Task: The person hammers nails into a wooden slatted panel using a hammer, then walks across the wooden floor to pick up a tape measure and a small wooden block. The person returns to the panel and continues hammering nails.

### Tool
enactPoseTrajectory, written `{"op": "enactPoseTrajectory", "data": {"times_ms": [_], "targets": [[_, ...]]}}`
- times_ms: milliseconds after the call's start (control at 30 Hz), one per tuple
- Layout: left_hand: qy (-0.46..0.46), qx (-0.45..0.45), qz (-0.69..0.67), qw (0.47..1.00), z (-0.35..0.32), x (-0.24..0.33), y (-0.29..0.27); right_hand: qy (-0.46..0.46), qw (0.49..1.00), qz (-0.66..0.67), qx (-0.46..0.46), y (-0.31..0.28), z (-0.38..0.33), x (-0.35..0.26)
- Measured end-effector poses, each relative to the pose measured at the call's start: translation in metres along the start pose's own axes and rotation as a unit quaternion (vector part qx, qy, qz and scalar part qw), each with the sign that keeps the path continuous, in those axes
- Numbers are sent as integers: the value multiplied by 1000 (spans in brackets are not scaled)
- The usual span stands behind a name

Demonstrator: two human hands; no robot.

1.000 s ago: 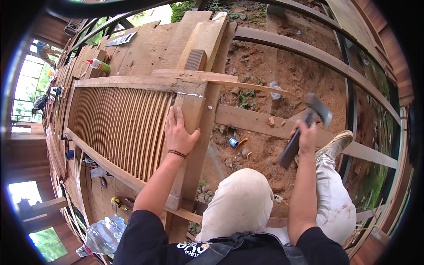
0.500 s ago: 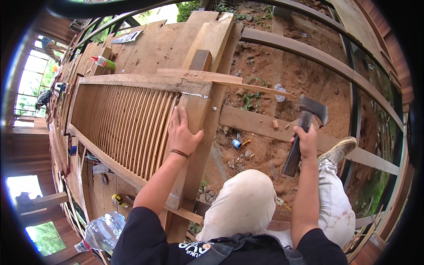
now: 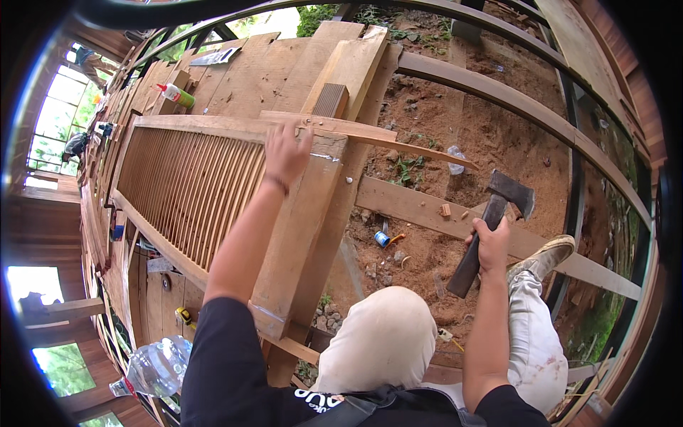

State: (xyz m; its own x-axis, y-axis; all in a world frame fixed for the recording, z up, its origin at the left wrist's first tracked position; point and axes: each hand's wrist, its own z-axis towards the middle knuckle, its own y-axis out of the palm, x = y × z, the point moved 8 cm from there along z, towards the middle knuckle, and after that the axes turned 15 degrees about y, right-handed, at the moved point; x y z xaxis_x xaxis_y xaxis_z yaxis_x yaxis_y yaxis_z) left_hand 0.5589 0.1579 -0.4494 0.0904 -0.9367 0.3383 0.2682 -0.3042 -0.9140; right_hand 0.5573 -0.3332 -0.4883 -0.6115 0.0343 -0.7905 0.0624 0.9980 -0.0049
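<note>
The left hand [image 3: 284,151] has gone forward since a moment ago: it was pressed flat lower down on the thick beam, and now the arm is stretched out full length, fingers spread, the fingertips touching the thin wooden strip [image 3: 356,132] that lies across the top of the slatted wooden panel [image 3: 188,188]. The panel lies just to the left of that hand, its slats running alongside the forearm; the thick beam [image 3: 302,220] runs under the wrist and back toward the body. Far beyond and left of the hand stands a glue bottle [image 3: 173,93] on the planks. Below the left elbow lies a clear plastic water bottle [image 3: 153,366].

The right hand [image 3: 489,245] is closed in a fist round the dark handle of the hatchet [image 3: 491,228], arm raised and nearly straight, the head above the knuckles. The hatchet now stands a little higher and more upright than before. Just right of that hand is the person's shoe [image 3: 544,257], over bare earth.
</note>
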Motion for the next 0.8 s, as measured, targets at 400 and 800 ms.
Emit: {"op": "enactPoseTrajectory", "data": {"times_ms": [400,800], "targets": [[-82,-195,36,977,122,-62,72,-8,999,6,44,5,4,-12],[-97,-174,42,979,119,-61,69,55,989,-28,-137,48,3,17]]}}
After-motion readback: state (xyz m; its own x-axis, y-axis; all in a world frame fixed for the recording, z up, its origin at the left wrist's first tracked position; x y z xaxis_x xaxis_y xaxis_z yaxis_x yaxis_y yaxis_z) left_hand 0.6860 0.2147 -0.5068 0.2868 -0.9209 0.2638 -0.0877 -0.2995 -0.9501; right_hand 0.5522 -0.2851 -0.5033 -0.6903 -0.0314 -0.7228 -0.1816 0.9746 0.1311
